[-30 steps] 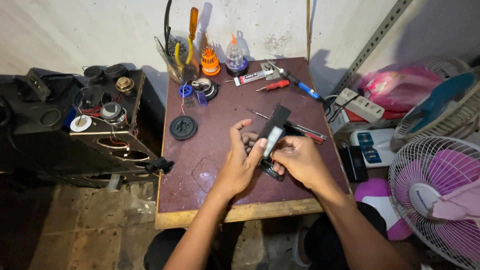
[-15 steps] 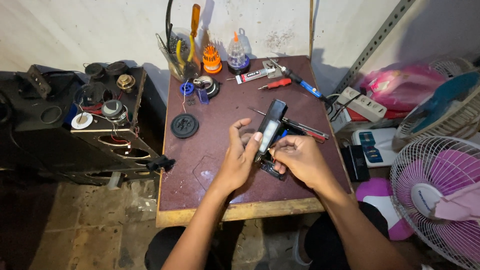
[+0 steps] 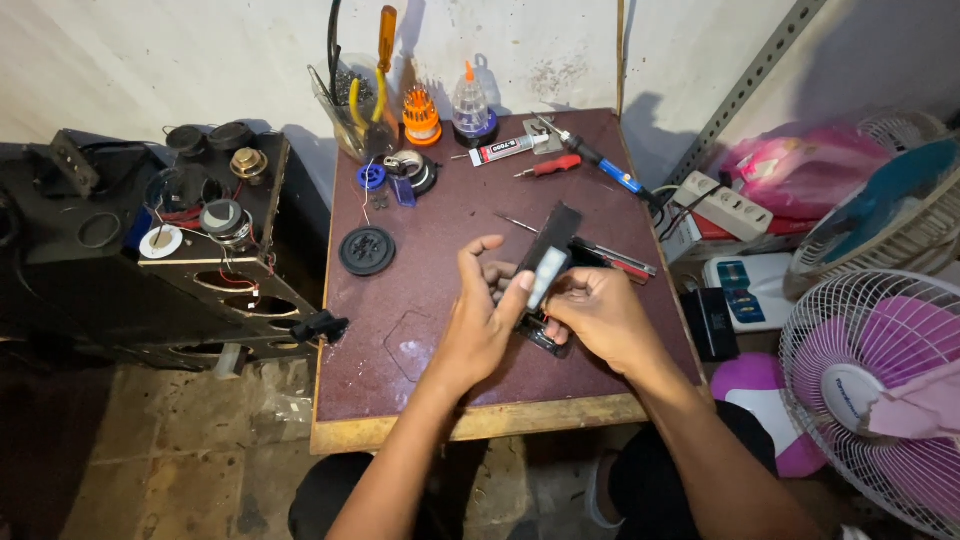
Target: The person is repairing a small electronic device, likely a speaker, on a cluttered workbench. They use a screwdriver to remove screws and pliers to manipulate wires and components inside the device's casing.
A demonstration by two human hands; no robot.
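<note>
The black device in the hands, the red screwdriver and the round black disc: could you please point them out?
black device (image 3: 548,258), head view, upper casing.
red screwdriver (image 3: 556,165), head view, handle.
round black disc (image 3: 367,250), head view, centre.

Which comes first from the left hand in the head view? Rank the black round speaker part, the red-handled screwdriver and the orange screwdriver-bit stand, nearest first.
Measured from the left hand:
1. Black round speaker part, on the table up and to the left of the hand.
2. Red-handled screwdriver, farther back, slightly right of the hand.
3. Orange screwdriver-bit stand, at the table's back edge by the wall.
</note>
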